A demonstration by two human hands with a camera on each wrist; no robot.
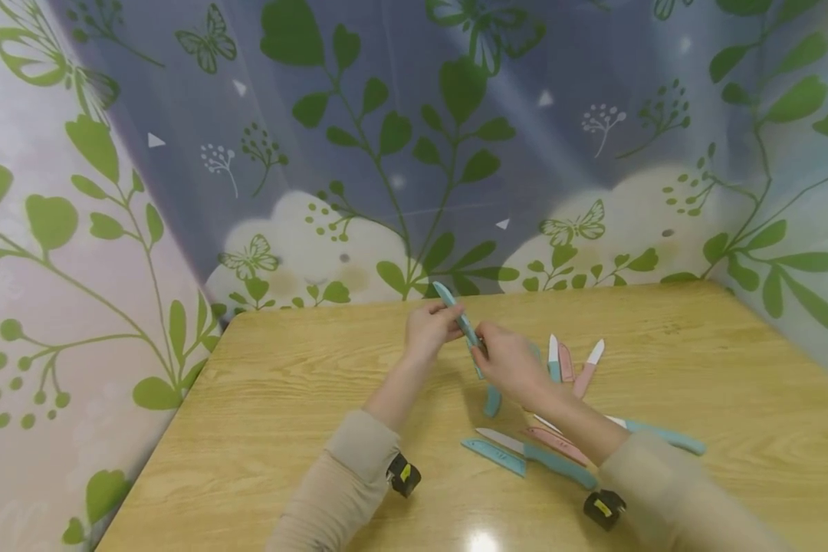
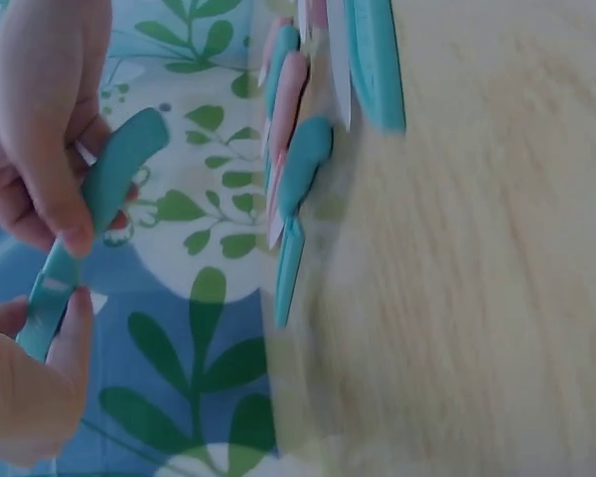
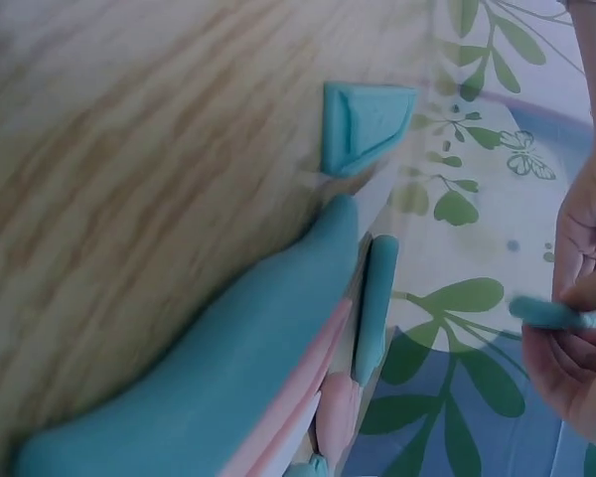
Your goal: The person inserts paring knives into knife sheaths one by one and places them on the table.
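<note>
Both hands hold one teal knife with a teal sheath over its blade, raised above the far part of the table. My left hand [image 1: 428,331] pinches the sheath [image 2: 48,310] between thumb and fingers. On the handle [image 2: 129,159], my right hand [image 1: 514,362] has its fingers curled, with the thumb along it. Sheath and handle meet at a visible seam, and no blade shows between them. Below the hands lies another teal knife [image 2: 306,164], partly hidden by the right hand in the head view.
Right of the hands lie a teal-handled knife [image 1: 554,360], a pink sheath [image 1: 566,363] and a pink-handled knife [image 1: 589,369]. Nearer are a teal-handled knife [image 1: 559,465], a teal sheath [image 1: 494,457], a pink sheath [image 1: 557,445] and another teal handle [image 1: 665,437]. A patterned cloth [image 1: 400,153] hangs behind the table.
</note>
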